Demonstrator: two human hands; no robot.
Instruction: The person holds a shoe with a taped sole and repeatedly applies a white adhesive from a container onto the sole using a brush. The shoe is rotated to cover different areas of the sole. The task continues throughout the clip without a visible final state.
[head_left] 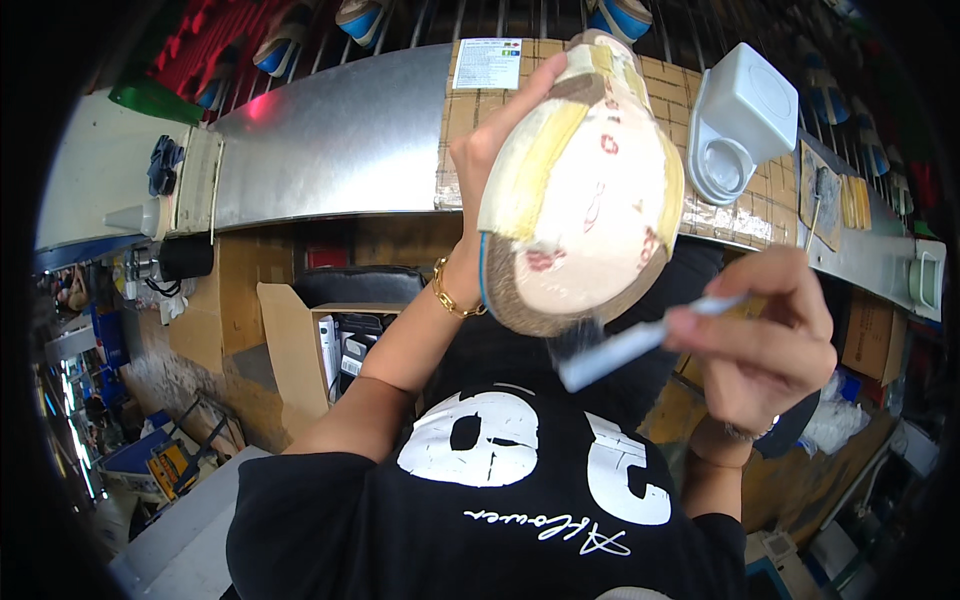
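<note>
A lasted shoe upper (600, 190) is turned sole side up in front of me, toe toward my body. Its underside is pale, with yellow strips along the sides and a brown roughened rim at the toe. My left hand (488, 145) is wrapped round its left side near the heel; part of the fingers is hidden behind it. My right hand (765, 340) pinches the light handle of a small brush (615, 355). The brush's dark bristles are at the toe rim, slightly blurred, and seem to touch it.
A white plastic glue pot (755, 105) with a round cup stands on the cardboard-covered bench (455, 150). Another brush (821, 195) lies farther right. Behind the metal bench top (330, 135), several shoes (365, 20) sit on rollers. An open carton (290, 330) is below the bench, left.
</note>
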